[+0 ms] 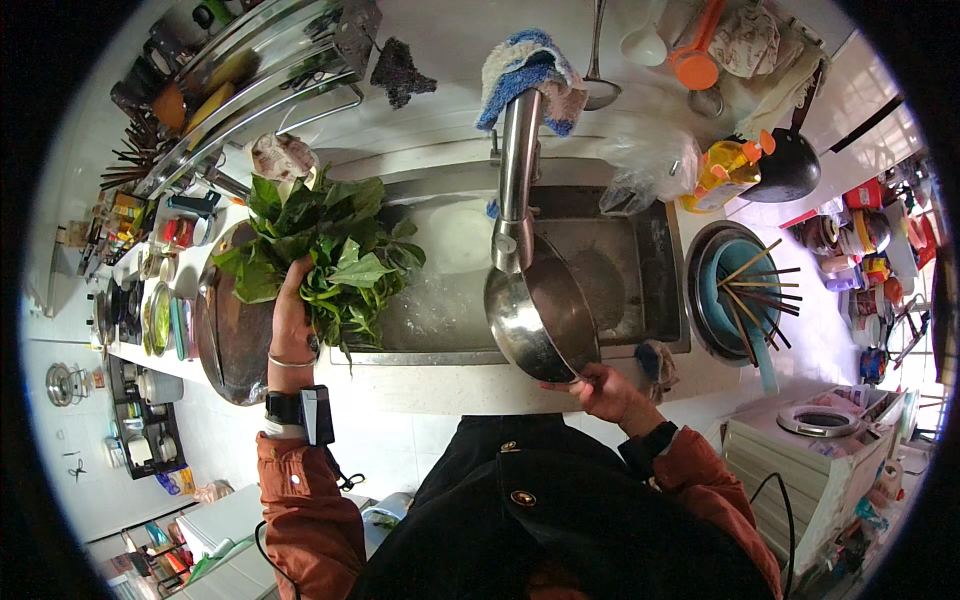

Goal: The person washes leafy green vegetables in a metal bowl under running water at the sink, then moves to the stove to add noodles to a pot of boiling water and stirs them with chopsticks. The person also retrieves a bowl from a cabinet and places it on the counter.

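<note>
A bunch of leafy greens (341, 251) is gripped in my left hand (294, 307), over the left end of the stainless steel sink (420, 358). Some of the leaves overhang the round wooden chopping board (236, 337). My right hand (609, 394) grips the rim of a metal basin (521, 319), which is tilted on its side under the faucet (517, 180). The faucet head covers part of the basin's upper edge. Whitish water (450, 300) lies in the sink's left part.
A blue-and-white towel (529, 75) is draped over the faucet. To the sink's right are a yellow soap bottle (720, 176), a clear plastic bag (652, 165) and a teal container (739, 262) with several chopsticks. A cloth (658, 367) hangs at the counter's front edge.
</note>
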The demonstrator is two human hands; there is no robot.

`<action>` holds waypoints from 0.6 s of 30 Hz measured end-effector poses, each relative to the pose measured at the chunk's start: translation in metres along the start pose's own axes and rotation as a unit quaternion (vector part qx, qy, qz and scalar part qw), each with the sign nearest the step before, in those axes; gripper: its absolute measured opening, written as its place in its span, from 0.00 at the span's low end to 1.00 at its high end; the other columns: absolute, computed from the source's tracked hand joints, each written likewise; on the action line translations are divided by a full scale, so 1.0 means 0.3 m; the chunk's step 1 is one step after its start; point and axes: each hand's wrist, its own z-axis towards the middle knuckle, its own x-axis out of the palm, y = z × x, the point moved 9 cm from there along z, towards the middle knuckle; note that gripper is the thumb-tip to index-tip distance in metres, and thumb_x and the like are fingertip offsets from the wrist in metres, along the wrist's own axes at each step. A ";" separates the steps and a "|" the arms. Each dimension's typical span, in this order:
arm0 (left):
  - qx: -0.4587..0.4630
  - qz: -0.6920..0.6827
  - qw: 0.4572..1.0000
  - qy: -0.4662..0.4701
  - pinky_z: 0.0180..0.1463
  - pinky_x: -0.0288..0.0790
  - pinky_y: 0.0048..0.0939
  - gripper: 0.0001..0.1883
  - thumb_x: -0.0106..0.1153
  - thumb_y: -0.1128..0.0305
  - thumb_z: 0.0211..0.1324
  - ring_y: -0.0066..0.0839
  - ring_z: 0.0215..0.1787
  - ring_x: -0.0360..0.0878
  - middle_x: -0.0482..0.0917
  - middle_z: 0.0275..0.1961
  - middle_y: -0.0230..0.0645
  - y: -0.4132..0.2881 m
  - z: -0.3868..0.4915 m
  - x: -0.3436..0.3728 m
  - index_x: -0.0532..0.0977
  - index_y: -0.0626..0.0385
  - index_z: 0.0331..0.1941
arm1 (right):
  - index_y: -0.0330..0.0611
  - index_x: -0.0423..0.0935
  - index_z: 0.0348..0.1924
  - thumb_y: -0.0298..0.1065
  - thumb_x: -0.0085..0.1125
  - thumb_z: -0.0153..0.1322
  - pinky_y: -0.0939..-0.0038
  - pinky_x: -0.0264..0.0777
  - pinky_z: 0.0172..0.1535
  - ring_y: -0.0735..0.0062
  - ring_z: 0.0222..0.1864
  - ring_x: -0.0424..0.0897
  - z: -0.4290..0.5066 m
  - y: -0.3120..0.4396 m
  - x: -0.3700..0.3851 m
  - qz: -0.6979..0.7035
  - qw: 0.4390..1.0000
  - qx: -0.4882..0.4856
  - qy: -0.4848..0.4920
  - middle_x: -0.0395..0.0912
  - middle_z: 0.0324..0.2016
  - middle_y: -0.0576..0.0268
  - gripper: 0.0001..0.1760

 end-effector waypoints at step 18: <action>0.032 0.015 0.997 -0.071 0.48 0.80 0.33 0.19 0.59 0.57 0.65 0.31 0.43 0.84 0.85 0.44 0.33 -0.016 -0.016 -0.094 0.79 0.59 0.51 | 0.29 0.42 0.74 0.33 0.41 0.79 0.79 0.82 0.31 0.75 0.30 0.79 -0.095 -0.002 0.166 0.220 0.935 0.049 0.272 0.55 0.70 0.37 0.34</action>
